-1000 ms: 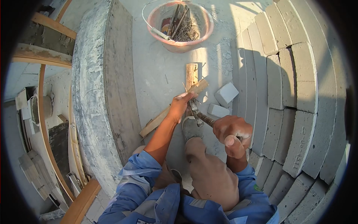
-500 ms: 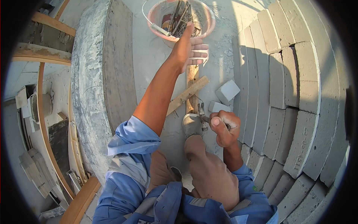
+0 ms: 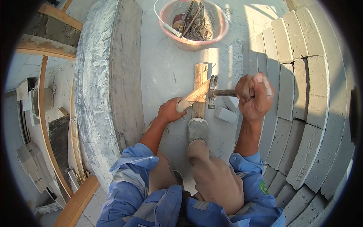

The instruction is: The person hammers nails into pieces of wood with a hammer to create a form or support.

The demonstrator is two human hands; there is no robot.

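Note:
My right hand (image 3: 256, 96) is wrapped round the handle of a claw hammer (image 3: 224, 92), its head beside the far end of a short wooden strip (image 3: 194, 96). My left hand (image 3: 171, 110) grips the near end of that strip, which slants across a second piece of wood (image 3: 200, 73) on the floor. My shoe (image 3: 197, 129) is at the near end of the lower piece. Small nails seem to stick out near the strip, too fine to make out well.
A bucket (image 3: 200, 44) holding metal rods and scrap stands ahead. Stacked grey blocks (image 3: 302, 151) line the right, with small block offcuts (image 3: 225, 114) beside the wood. At left are a large rounded slab (image 3: 126, 75) and timber framing (image 3: 45, 53).
My left hand has come back from near the bucket and taken hold of the wooden strip. My right hand has raised the hammer forward and to the right, and the strip's angle has shifted.

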